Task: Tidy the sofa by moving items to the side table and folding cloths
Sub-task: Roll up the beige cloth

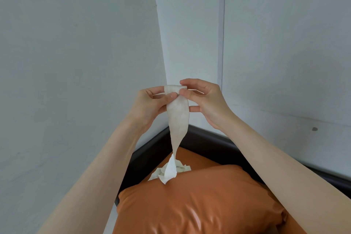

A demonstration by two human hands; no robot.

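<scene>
I hold a long cream strip of cloth (pixel 178 114) up in front of the wall corner. My left hand (pixel 152 104) pinches its top end from the left, thumb over the fabric. My right hand (pixel 205 99) pinches the same top end from the right, between thumb and forefinger. The strip hangs down, narrows and twists, and its white lower end (pixel 170 172) reaches a crumpled pile of the same cloth (pixel 180 167). That pile lies on the orange leather sofa cushion (pixel 199 201) below my arms.
Pale grey walls (pixel 76 43) meet in a corner straight ahead. A dark frame or skirting (pixel 207 138) runs behind the sofa along both walls. A narrow strip of light floor (pixel 112 213) shows left of the cushion. No side table is in view.
</scene>
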